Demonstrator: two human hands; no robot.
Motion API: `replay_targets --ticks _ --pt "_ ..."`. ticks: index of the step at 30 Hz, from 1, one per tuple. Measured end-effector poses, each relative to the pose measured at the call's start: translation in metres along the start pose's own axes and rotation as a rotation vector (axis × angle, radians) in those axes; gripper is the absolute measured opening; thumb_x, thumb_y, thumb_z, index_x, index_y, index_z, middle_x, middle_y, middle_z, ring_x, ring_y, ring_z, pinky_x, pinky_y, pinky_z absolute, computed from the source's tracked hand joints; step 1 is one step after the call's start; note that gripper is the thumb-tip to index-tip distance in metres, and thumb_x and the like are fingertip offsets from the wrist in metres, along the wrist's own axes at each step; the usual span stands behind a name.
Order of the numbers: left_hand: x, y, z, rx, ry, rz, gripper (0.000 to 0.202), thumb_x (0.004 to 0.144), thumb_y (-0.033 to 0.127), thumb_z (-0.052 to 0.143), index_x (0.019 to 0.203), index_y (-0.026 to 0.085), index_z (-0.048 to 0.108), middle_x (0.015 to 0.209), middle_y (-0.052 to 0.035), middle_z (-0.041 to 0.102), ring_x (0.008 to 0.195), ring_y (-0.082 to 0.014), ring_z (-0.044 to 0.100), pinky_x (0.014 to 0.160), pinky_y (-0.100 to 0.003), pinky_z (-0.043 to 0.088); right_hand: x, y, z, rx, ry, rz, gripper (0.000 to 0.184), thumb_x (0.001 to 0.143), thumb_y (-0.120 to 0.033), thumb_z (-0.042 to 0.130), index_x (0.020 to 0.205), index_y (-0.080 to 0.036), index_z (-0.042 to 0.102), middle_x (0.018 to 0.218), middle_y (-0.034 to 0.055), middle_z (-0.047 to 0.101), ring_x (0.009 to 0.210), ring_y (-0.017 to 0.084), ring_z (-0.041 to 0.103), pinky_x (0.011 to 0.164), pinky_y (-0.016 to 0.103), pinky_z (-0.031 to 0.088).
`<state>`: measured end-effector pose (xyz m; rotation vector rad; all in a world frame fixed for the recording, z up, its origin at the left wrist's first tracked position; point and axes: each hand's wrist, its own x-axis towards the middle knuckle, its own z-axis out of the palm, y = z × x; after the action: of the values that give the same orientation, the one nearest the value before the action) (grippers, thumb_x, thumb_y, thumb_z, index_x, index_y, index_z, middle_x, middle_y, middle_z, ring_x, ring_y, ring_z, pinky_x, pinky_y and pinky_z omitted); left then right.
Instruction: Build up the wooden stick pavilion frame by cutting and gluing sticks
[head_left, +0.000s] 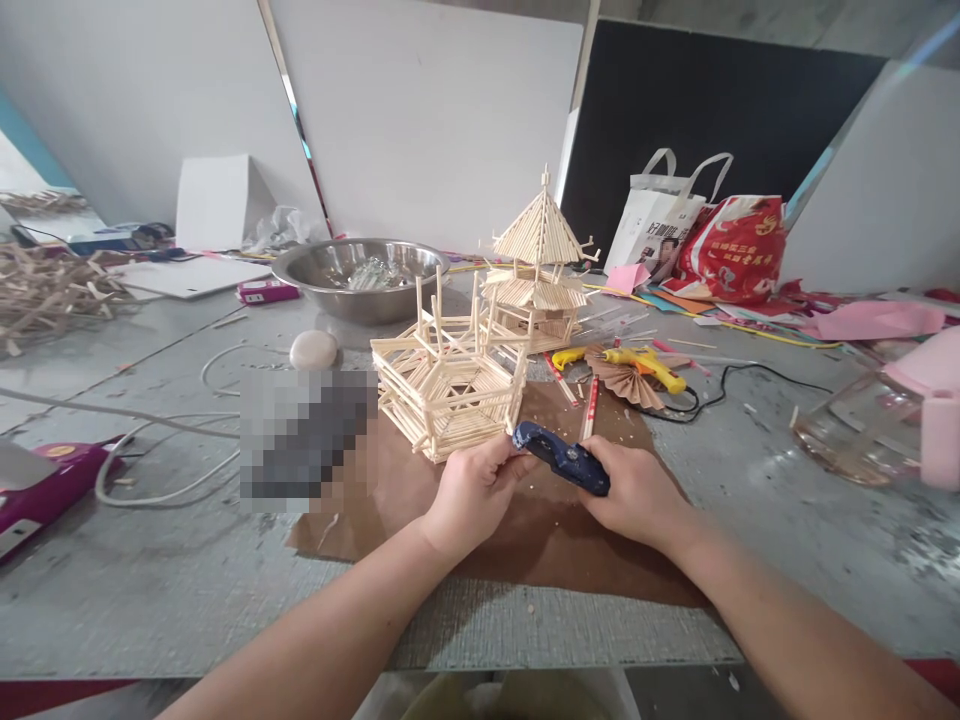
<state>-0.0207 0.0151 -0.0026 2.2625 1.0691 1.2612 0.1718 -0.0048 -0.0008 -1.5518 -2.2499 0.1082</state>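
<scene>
My right hand (636,492) is closed round a dark blue hand tool (561,456), which looks like a small cutter or pliers. My left hand (472,492) is closed at the tool's front end, fingers pinched there; what it pinches is too small to make out. Both hands hover over a brown paper sheet (525,530) on the grey table. Just beyond my left hand stands a hexagonal frame of wooden sticks (442,385). Behind it is a finished stick pavilion (536,270) with a pointed roof.
A yellow glue gun (649,365) with a black cord lies right of the frame. A steel bowl (360,275) sits at the back, a pile of sticks (45,290) far left, bags (731,250) back right, a glass jar (847,425) right, a purple device (45,485) left.
</scene>
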Motion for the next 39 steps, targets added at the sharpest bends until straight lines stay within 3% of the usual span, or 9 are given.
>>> replay_targets --ticks 10,16,19,22,29,34,39 --pt "-0.001 0.002 -0.001 -0.036 -0.028 -0.04 0.015 0.08 0.021 0.049 0.067 0.016 0.054 0.057 0.0012 0.055 0.053 -0.0103 0.05 0.052 -0.021 0.039 -0.001 -0.003 0.001 0.006 0.04 0.009 0.014 0.068 -0.023 0.048 0.081 -0.02 0.049 0.068 0.0023 0.061 0.064 0.021 0.06 0.056 0.027 0.039" --pt "-0.001 0.003 -0.002 -0.059 -0.04 -0.079 0.015 0.082 0.022 0.046 0.075 0.016 0.057 0.059 0.0008 0.058 0.055 -0.0099 0.053 0.055 -0.02 0.041 0.004 0.015 0.001 0.032 0.245 0.082 0.026 0.067 -0.024 0.049 0.092 -0.018 0.047 0.077 0.005 0.06 0.07 0.02 0.058 0.062 0.029 0.043" --pt "0.0 0.003 -0.002 -0.07 -0.055 -0.087 0.016 0.083 0.022 0.045 0.075 0.017 0.058 0.059 0.0014 0.058 0.056 -0.0094 0.054 0.057 -0.019 0.041 0.01 0.03 -0.002 -0.014 0.315 0.079 0.04 0.066 -0.025 0.05 0.105 -0.017 0.043 0.09 0.0086 0.058 0.082 0.024 0.056 0.071 0.034 0.043" --pt "0.001 0.004 -0.002 -0.075 -0.063 -0.092 0.018 0.084 0.022 0.043 0.075 0.017 0.057 0.06 0.0017 0.058 0.057 -0.0091 0.054 0.058 -0.019 0.041 0.013 0.036 -0.004 -0.006 0.363 0.037 0.042 0.065 -0.023 0.05 0.106 -0.019 0.042 0.094 0.0085 0.056 0.087 0.024 0.055 0.075 0.035 0.043" --pt "0.002 0.004 -0.002 -0.086 -0.075 -0.071 0.02 0.084 0.022 0.041 0.073 0.015 0.057 0.06 0.0001 0.057 0.057 -0.011 0.053 0.057 -0.021 0.042 0.008 0.011 -0.001 -0.022 0.2 -0.169 0.047 0.062 -0.016 0.051 0.108 -0.016 0.042 0.102 0.0112 0.055 0.095 0.026 0.051 0.079 0.037 0.041" --pt "0.002 0.004 -0.002 -0.085 -0.066 -0.03 0.021 0.082 0.017 0.038 0.074 0.015 0.058 0.063 -0.0014 0.055 0.061 -0.0131 0.052 0.067 -0.026 0.043 0.007 0.003 0.002 -0.045 0.151 -0.158 0.036 0.066 -0.021 0.052 0.101 -0.016 0.045 0.093 0.0101 0.058 0.087 0.025 0.054 0.073 0.036 0.042" --pt "0.002 0.004 -0.003 -0.096 -0.066 -0.005 0.019 0.081 0.015 0.04 0.074 0.014 0.057 0.061 -0.0005 0.055 0.057 -0.0118 0.051 0.066 -0.025 0.043 0.005 0.002 0.0 -0.079 0.137 -0.121 0.035 0.065 -0.022 0.054 0.099 -0.016 0.046 0.089 0.0085 0.06 0.081 0.024 0.056 0.07 0.034 0.042"
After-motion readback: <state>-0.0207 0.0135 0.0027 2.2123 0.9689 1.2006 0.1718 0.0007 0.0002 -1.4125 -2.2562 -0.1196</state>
